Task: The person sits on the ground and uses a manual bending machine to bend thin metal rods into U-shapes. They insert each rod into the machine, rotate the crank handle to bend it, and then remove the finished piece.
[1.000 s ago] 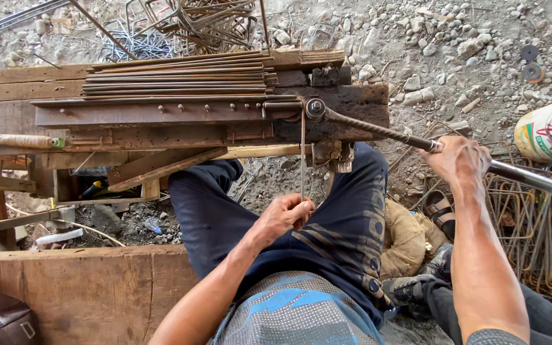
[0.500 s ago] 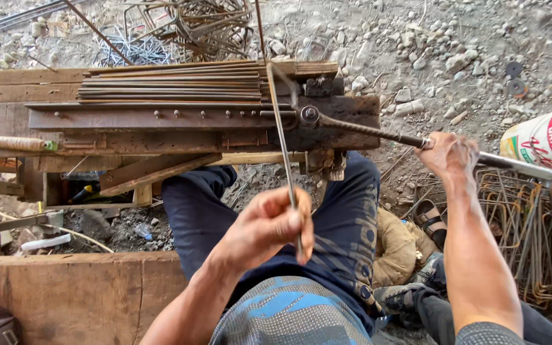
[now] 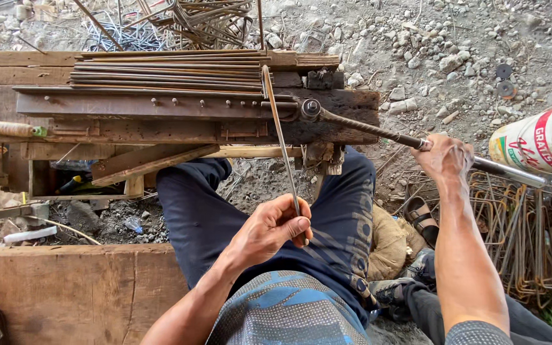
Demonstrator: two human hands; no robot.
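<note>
A wooden worktop (image 3: 7, 70) is seen across the upper part of the view, and a bundle of straight steel rods (image 3: 161, 70) is laid along its far edge. A steel plate with pegs (image 3: 142, 105) is fixed along the near edge of the worktop. The left hand (image 3: 273, 227) is closed around the lower end of a thin steel rod (image 3: 280, 137), above the lap. From this hand the rod runs up to the near right part of the worktop, where it is placed against the pivot of the bending lever (image 3: 378, 131). The lever goes out from the right corner of the worktop, down and to the right. Its handle is gripped by the right hand (image 3: 445, 156), with the fingers wrapped tightly around it. Just beside this hand, at the right edge, a white bucket (image 3: 538, 140) is lying, and below it a pile of bent steel stirrups (image 3: 519, 230) is seen on the ground.
</note>
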